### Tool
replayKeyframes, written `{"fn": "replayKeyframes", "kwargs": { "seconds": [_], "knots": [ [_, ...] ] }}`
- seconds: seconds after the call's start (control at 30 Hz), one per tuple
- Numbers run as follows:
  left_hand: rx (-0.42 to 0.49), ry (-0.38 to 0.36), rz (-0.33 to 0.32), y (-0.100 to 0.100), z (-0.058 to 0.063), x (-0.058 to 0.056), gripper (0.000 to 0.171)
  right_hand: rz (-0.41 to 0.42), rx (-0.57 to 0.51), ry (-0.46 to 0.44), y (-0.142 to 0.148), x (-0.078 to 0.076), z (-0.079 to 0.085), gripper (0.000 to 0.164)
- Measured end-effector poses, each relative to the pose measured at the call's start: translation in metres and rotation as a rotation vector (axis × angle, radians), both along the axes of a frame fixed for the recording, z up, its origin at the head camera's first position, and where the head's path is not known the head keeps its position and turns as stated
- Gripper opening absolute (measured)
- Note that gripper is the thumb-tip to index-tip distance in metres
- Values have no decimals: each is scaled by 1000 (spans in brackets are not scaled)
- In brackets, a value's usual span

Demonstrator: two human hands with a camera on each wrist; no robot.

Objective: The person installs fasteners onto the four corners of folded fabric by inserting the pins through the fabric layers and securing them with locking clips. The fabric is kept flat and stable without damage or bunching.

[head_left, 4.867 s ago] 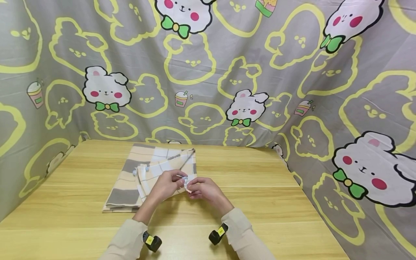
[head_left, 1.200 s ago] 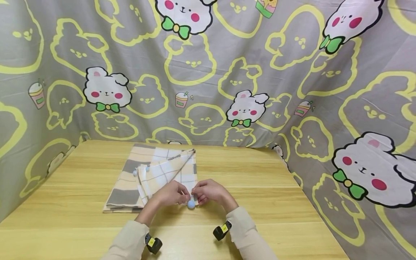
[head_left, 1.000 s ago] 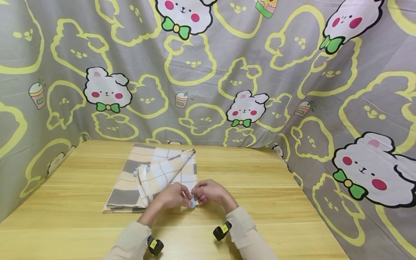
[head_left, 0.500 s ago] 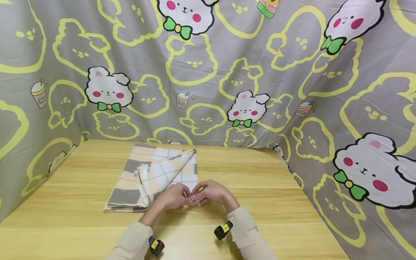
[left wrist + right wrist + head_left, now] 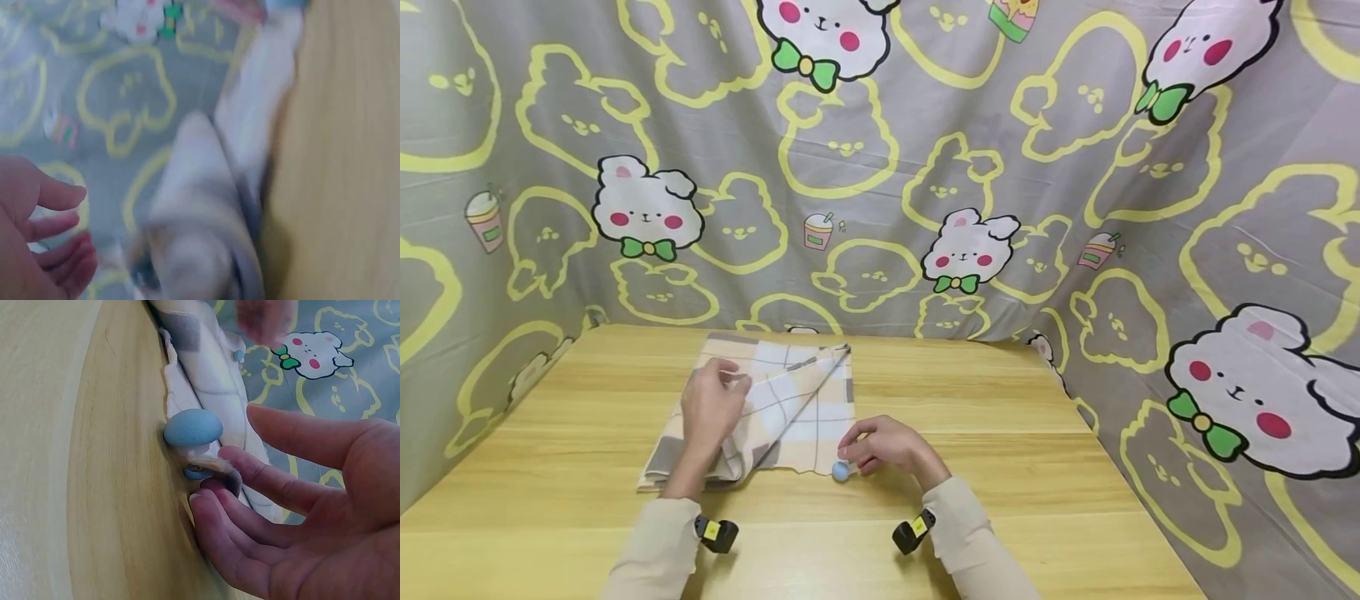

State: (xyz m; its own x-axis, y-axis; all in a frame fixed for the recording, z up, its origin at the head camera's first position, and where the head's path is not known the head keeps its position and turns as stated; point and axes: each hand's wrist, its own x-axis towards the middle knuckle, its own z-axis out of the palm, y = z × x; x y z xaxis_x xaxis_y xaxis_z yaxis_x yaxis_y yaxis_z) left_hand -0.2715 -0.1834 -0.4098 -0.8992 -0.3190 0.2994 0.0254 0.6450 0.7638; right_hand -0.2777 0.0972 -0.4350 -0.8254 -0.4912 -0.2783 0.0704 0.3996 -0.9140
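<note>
A folded plaid cloth [image 5: 823, 417], cream, white and grey, lies on the table with a flap turned back diagonally. A blue mushroom-shaped clip [image 5: 192, 428] sits at its near right corner, cap up, with a small blue piece below. My right hand [image 5: 883, 442] grips that corner beside the clip, and the cloth edge shows between its fingers. My left hand [image 5: 711, 404] hovers over the cloth's left part, fingers bent and holding nothing. The left wrist view is blurred. A smaller blue piece [image 5: 239, 356] shows on the cloth in the right wrist view.
The wooden table [image 5: 970, 517] runs up to a grey curtain [image 5: 880, 150] with cartoon rabbits, which hangs behind and along both sides. A black camera is strapped to each wrist, the left one [image 5: 717, 533] and the right one [image 5: 913, 533].
My left hand has left the clip at the near right corner and moved left and back over the cloth. Earlier both hands worked closer in on the cloth; the right now stays almost still.
</note>
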Motion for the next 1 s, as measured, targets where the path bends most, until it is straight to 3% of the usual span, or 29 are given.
{"fn": "replayKeyframes", "kwargs": {
  "seconds": [0.1,0.43,0.6,0.77,0.87,1.0],
  "knots": [
    [-21,-58,26,-14,-7,-1,41,-2,-2,-2,1,0,0,17],
    [-122,-206,-69,-24,-14,0,42,11,7,11,2,1,2,16],
    [-104,-175,-61,-21,-15,1,28,14,-1,7,2,2,1,17],
    [-87,-99,-75,-7,-6,4,17,3,-23,-15,1,2,1,20],
    [-57,-84,-131,8,2,7,15,-15,-28,-8,1,1,2,21],
    [60,-114,-258,31,8,11,13,-28,-13,46,1,1,4,23]
  ]
}}
